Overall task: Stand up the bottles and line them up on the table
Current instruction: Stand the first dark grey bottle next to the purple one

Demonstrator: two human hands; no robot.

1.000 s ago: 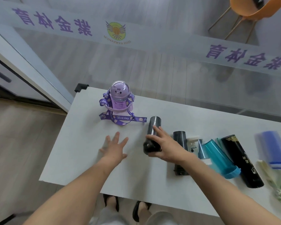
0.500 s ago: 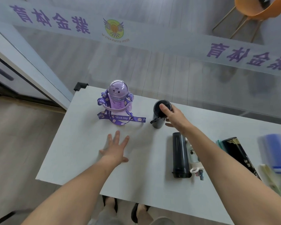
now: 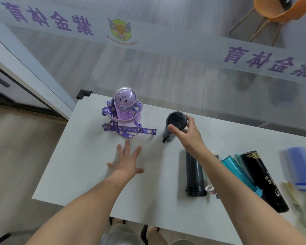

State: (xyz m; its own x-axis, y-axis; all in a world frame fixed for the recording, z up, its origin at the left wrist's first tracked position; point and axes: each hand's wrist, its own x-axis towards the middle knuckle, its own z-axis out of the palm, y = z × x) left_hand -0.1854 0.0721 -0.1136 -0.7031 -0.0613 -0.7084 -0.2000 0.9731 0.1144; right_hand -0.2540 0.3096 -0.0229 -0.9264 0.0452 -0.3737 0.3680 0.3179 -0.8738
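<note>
A purple bottle point(image 3: 125, 106) with a cat-face dome and a strap stands upright at the back left of the white table point(image 3: 88, 174). To its right a black bottle point(image 3: 174, 123) stands upright, and my right hand point(image 3: 187, 134) grips its top. My left hand point(image 3: 126, 161) lies flat on the table with fingers spread, holding nothing. Further right, several bottles lie on their sides: a dark grey bottle point(image 3: 194, 174), a teal bottle point(image 3: 237, 171), a black bottle with gold print point(image 3: 265, 181) and a blue bottle point(image 3: 300, 167).
A glass wall with purple lettering point(image 3: 166, 71) runs just behind the table's back edge. An orange chair point(image 3: 279, 9) stands beyond the glass. The table's left edge point(image 3: 55, 149) drops to wooden floor. My feet point(image 3: 131, 227) show under the near edge.
My right hand lifted the black bottle from lying on its side, stood it upright to the right of the purple bottle, and still holds its top. The left hand stayed flat.
</note>
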